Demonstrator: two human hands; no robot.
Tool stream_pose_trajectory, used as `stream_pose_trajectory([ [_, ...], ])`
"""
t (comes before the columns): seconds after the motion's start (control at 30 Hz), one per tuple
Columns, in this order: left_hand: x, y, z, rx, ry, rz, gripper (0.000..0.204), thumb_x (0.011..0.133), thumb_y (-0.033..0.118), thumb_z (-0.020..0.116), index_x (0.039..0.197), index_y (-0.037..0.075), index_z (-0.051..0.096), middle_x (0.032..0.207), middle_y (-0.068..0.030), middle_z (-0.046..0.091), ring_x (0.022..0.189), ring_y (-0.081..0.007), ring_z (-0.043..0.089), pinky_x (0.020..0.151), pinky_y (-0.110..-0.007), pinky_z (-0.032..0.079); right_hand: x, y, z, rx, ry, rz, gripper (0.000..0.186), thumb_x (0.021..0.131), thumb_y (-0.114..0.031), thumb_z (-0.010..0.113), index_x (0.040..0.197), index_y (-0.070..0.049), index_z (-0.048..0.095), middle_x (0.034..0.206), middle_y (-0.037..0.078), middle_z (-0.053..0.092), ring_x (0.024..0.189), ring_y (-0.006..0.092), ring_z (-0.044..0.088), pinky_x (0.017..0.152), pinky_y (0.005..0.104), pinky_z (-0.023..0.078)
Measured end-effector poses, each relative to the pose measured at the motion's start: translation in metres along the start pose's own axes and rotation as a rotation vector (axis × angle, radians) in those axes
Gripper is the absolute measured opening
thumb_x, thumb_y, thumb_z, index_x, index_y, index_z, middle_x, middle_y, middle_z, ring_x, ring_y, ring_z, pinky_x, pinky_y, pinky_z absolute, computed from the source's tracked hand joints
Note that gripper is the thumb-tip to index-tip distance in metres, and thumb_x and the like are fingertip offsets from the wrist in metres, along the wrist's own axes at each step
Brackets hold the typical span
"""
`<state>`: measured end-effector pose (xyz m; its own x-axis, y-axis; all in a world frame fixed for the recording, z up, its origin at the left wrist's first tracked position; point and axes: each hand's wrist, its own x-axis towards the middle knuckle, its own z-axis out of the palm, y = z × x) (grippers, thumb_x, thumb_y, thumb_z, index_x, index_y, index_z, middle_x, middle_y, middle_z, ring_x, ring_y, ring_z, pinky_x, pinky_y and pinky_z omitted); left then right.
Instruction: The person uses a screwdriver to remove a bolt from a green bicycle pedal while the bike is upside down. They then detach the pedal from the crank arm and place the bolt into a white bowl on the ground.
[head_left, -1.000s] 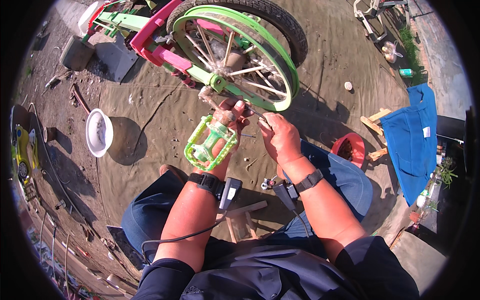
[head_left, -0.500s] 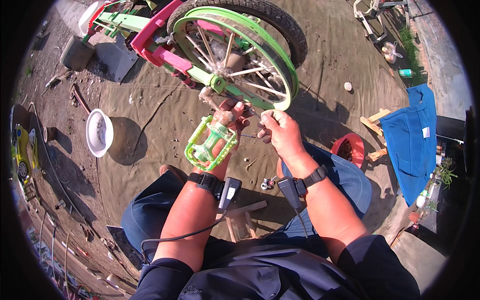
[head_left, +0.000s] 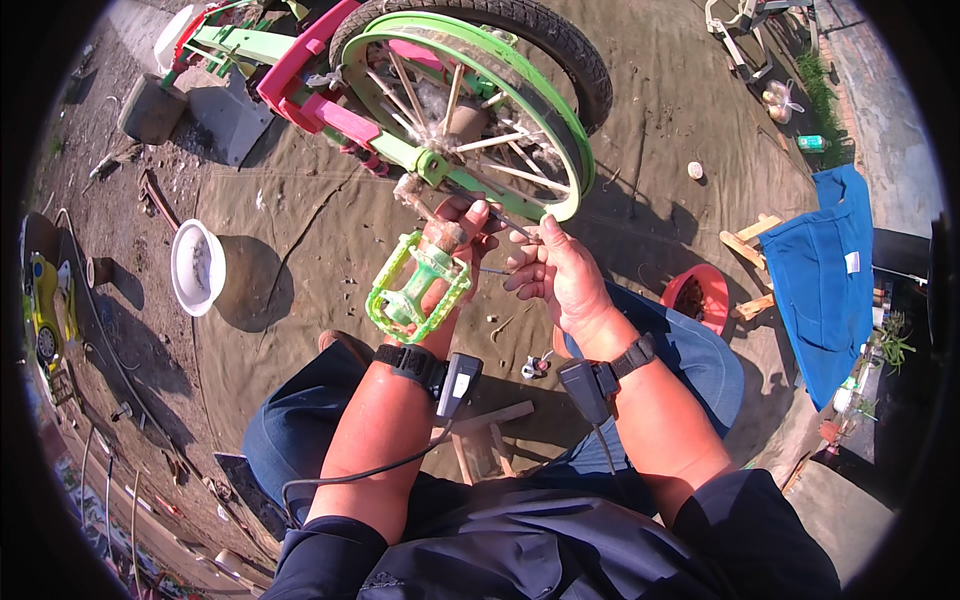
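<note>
An upturned pink and green bicycle (head_left: 400, 150) fills the upper middle, with a spoked green wheel (head_left: 568, 140) and a black tyre (head_left: 590, 75). A light-green pedal (head_left: 420, 285) on a dirty crank (head_left: 425, 215) hangs below the frame. Behind the pedal, my left hand (head_left: 460, 230) is closed around a thin dark metal rod (head_left: 515, 225) beside the crank; part of this hand is hidden. My right hand (head_left: 565, 270) pinches the rod's right end with thumb and forefinger, its other fingers loosely curled. A thin blue-handled piece (head_left: 492, 271) shows between the hands.
A white basin (head_left: 198, 265) stands left and a red basin (head_left: 695, 300) right, on a brown tarp (head_left: 250, 360). A blue cloth (head_left: 815, 280) hangs over wooden pieces (head_left: 755, 245). A yellow toy car (head_left: 50, 310) lies far left; a wooden stool (head_left: 480, 440) is between my legs.
My right hand has shifted slightly and changed its grip on the rod, its lower fingers loosening and spreading a little. My left hand, the pedal and the bicycle look nearly the same.
</note>
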<state>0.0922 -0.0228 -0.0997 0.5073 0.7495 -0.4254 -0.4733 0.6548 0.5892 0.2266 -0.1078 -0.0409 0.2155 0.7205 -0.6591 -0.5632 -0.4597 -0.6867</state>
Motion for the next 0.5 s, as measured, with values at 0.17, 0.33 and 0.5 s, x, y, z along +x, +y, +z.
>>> stream_pose_trajectory([
  [0.17,0.001,-0.002,0.000,-0.017,-0.009,0.005,0.023,0.093,0.020,0.066,0.113,0.010,0.059,0.099,-0.0007,0.066,0.086,-0.0114,0.062,0.072,-0.026,0.048,0.002,0.002,-0.003,-0.011,-0.060,0.030,0.029,0.096,-0.035,0.061,0.102,-0.006,0.060,0.083,0.004,0.064,0.067,0.0141,0.065,0.058,0.0238,0.050],
  [0.33,0.000,-0.005,0.002,-0.056,-0.008,0.031,0.022,0.095,0.017,0.064,0.115,0.009,0.058,0.099,-0.0016,0.067,0.083,-0.0116,0.063,0.071,-0.025,0.048,0.013,0.023,0.000,-0.602,0.082,-0.363,0.011,0.092,-0.014,0.064,0.097,-0.007,0.058,0.084,0.002,0.063,0.068,0.0101,0.063,0.058,0.0241,0.048],
  [0.5,0.000,-0.004,0.006,-0.043,-0.021,0.006,0.021,0.094,0.018,0.065,0.111,0.008,0.059,0.096,-0.0023,0.067,0.084,-0.0115,0.063,0.071,-0.025,0.049,0.019,0.025,-0.006,-1.114,0.251,-0.920,0.023,0.076,-0.001,0.067,0.095,-0.010,0.057,0.090,0.010,0.063,0.083,0.0336,0.063,0.068,0.0377,0.051],
])
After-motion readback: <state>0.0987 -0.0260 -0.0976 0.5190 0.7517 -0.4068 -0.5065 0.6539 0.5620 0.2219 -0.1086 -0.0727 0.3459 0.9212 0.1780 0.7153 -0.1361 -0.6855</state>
